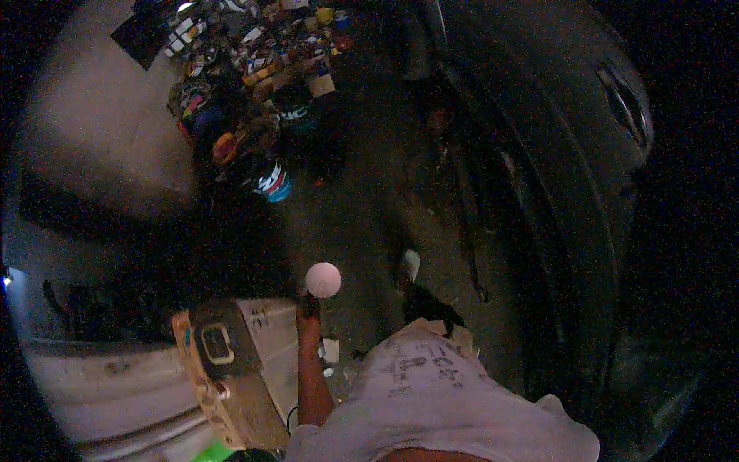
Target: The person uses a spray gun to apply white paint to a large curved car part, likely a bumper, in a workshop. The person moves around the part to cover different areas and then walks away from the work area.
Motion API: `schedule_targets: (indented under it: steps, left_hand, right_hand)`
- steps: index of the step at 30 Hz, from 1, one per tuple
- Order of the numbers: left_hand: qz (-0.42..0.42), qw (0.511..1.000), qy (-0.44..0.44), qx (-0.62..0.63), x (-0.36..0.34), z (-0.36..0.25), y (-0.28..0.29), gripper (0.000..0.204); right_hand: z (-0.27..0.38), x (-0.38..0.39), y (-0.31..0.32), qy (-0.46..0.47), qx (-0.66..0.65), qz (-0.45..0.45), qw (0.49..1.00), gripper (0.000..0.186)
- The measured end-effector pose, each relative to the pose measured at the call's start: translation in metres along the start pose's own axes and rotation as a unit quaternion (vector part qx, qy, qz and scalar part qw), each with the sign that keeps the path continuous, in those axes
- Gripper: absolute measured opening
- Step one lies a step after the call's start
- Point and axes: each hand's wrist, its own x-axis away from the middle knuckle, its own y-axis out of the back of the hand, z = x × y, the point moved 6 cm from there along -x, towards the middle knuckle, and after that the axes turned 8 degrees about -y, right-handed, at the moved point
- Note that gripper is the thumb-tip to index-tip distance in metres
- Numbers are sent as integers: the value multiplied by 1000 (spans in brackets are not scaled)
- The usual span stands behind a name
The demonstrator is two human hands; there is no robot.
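Note:
A pale pink round thing (323,279), like a ball or the globe of a light bulb, is at the end of my left forearm. My left hand (309,302) is just below it and appears closed on its underside; the fingers are dark and hard to make out. Faint marks show on the round surface. Beside this forearm, to the left, is a brown cardboard box (269,346) with a cut-out hand hole. My right hand does not appear.
A dark car (570,146) with a door handle runs along the right. A heap of mixed goods, boxes and packets (254,61) lies at the far left, with a blue-and-white packet (275,183) at its near end. A pale shoe (412,266) is on the dim floor.

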Motion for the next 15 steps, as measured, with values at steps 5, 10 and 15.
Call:
schedule_targets:
  steps: [5,10,15]
  left_hand:
    - [-66,995,78,7,-128,80,-49,45]
    - [-9,999,31,9,-267,-22,-85,48]
    - [42,985,8,-166,-402,53,-121,48]
  right_hand:
    - [224,-70,182,144,-2,-104,984,45]
    - [482,-45,407,315,-114,-247,909,45]
    - [663,-4,564,429,-221,-300,823,45]
